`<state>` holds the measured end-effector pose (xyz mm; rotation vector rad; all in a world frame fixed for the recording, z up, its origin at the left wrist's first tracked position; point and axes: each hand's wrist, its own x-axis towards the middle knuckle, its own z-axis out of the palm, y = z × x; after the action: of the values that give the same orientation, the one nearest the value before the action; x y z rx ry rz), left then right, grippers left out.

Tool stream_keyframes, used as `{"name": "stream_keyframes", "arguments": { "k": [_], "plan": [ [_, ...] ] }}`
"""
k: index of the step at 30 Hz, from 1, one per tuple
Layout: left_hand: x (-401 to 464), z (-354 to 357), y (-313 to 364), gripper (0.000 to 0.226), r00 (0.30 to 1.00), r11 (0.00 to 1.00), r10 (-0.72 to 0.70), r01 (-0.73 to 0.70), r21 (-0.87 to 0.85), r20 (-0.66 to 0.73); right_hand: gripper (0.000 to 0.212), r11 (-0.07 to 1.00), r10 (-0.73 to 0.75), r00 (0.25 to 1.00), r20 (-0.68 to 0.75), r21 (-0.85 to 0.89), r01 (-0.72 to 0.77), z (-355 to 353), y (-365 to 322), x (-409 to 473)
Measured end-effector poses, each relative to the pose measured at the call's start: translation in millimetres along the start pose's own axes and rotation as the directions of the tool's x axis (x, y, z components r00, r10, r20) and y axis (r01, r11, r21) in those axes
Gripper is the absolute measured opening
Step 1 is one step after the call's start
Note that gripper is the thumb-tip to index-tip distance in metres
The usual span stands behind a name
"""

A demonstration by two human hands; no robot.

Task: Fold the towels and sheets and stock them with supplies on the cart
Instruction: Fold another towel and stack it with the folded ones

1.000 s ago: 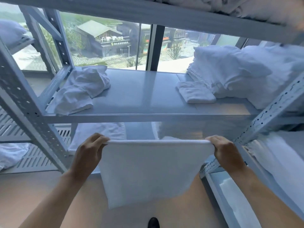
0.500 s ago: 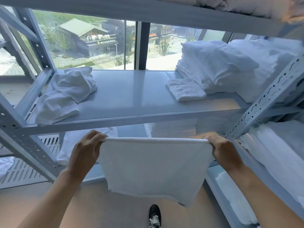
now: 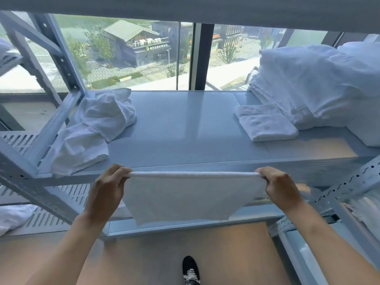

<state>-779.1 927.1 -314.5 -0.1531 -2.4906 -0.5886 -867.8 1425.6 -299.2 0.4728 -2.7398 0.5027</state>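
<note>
While both hands hold it up, the white towel (image 3: 185, 199) hangs folded over, its top edge stretched level just in front of the shelf (image 3: 185, 128) edge, bottom edge loose above the lower shelf (image 3: 185, 226). Left hand (image 3: 106, 194) pinches the top left corner, grip clamped on the towel w/ fingers curled over the fold. Right hand (image 3: 281, 190) does the same at the top right corner, grip clamped on the towel too.

Shelf surface is smooth grey-blue metal, bare across the middle. On its left end lies a crumpled pile of white linen (image 3: 92, 128), partly over the side rail. On the right end sits a folded towel (image 3: 265, 124), flat, touching a tall stack of folded white linens (image 3: 312, 85) behind and to the right of it. Perforated uprights (image 3: 349, 182) frame the rack at both front corners; another shelf (image 3: 226, 11) runs overhead.

More white linen shows at the far right, lower level (image 3: 368, 212), and a bit at the lower left (image 3: 14, 215) on a slotted grille. Floor (image 3: 144, 260) is tan; one black shoe w/ white laces (image 3: 191, 271) shows at the bottom centre.

Behind the rack is a big window (image 3: 133, 54) w/ a dark vertical mullion, looking down on grey buildings, trees and a paved yard outside.
</note>
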Motion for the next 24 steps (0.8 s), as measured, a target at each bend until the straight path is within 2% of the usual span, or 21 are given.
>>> {"name": "stream_keyframes", "arguments": {
  "k": [7,10,14,17,21,24],
  "plan": [
    [60,49,-31,0.024,0.995,0.993,-0.098,0.098,0.068,0.003,0.040,0.999,0.020,0.998,0.051,0.031,-0.022,52,31,99],
    [85,71,-39,0.027,0.991,0.984,-0.133,0.131,0.122,0.010,0.044,1.000,-0.006,0.997,0.070,0.031,0.004,66,45,138],
    [112,94,-46,0.044,0.982,0.966,-0.186,0.180,0.184,0.018,0.040,0.998,-0.048,0.993,0.106,0.042,0.044,82,60,183],
    [134,107,-54,0.042,0.970,0.953,-0.237,0.223,0.204,0.045,0.038,0.997,-0.073,0.993,0.093,0.022,0.072,91,69,216],
    [158,131,-64,0.038,0.943,0.930,-0.326,0.306,0.202,0.071,0.033,0.999,-0.033,0.990,0.139,-0.016,0.035,107,75,248],
    [166,150,-68,0.034,0.907,0.901,-0.412,0.391,0.185,0.085,0.033,0.998,0.059,0.975,0.215,-0.050,-0.049,126,78,254]
  ]
}}
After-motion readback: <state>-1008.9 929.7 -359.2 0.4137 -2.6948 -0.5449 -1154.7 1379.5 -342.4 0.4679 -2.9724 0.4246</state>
